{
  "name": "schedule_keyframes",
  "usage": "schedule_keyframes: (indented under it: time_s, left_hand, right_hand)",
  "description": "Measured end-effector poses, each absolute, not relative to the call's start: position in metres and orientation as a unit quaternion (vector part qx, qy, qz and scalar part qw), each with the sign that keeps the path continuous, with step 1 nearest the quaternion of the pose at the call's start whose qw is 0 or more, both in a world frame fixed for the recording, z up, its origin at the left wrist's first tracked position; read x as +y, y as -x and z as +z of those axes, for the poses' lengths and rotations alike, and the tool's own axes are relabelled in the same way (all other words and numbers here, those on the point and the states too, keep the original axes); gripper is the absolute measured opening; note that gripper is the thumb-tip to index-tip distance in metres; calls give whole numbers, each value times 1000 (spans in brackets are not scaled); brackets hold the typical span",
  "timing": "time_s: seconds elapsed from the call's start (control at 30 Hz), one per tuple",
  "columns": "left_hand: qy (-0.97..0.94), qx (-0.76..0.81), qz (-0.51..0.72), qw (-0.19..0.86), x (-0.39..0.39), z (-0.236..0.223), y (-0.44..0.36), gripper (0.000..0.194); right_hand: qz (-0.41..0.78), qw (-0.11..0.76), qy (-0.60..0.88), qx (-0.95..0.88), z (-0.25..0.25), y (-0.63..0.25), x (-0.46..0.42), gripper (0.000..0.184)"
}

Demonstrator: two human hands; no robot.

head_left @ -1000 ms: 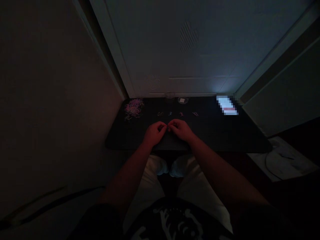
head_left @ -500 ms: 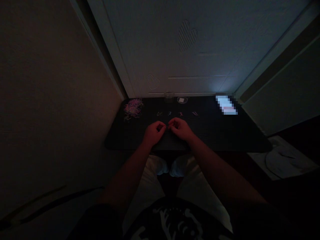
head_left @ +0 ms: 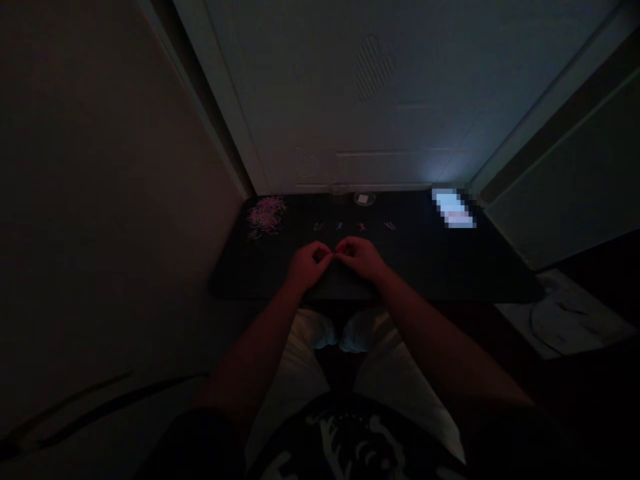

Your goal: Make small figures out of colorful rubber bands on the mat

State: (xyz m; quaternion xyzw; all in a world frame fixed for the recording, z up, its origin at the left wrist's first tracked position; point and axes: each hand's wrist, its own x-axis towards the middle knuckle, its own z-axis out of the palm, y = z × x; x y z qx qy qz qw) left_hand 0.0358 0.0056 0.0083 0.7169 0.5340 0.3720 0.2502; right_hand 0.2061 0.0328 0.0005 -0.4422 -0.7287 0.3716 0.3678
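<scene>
My left hand [head_left: 309,264] is closed in a pinch above the front middle of a dark table [head_left: 440,267]. Opposite it, my right hand [head_left: 361,259] pinches too, and the fingertips of both hands meet or nearly meet. Whatever lies between them is too small and dark to make out. Just beyond the hands runs a row of tiny items: pale loop-like pieces [head_left: 319,227], a bluish piece [head_left: 339,226], a reddish-pink piece [head_left: 361,227] and thin pale strips [head_left: 389,226].
A heap of thin pink and purple pieces [head_left: 267,215] lies at the back left. Along the back edge stand a clear container [head_left: 339,189] and a small round dish with a white square [head_left: 363,199]. A lit, blurred-out screen [head_left: 454,208] is at the back right, before a pale panel [head_left: 300,80].
My right fingertips have shifted slightly left, closing the small gap to my left fingertips. The items on the table stay where they were.
</scene>
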Motion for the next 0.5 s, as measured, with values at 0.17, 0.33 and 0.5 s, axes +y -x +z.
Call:
schedule_keyframes:
  time_s: [0.17,0.33,0.5]
  left_hand:
    - [-713,539,373,252,5,6,-36,14]
    - [-720,538,361,250,5,6,-37,20]
    - [-721,541,357,245,5,7,-36,19]
  right_hand:
    - [368,369,441,-731,-2,-207,34,14]
    - [370,372,442,-727,1,-207,33,14]
    - [368,372,441,-729,1,-206,32,14]
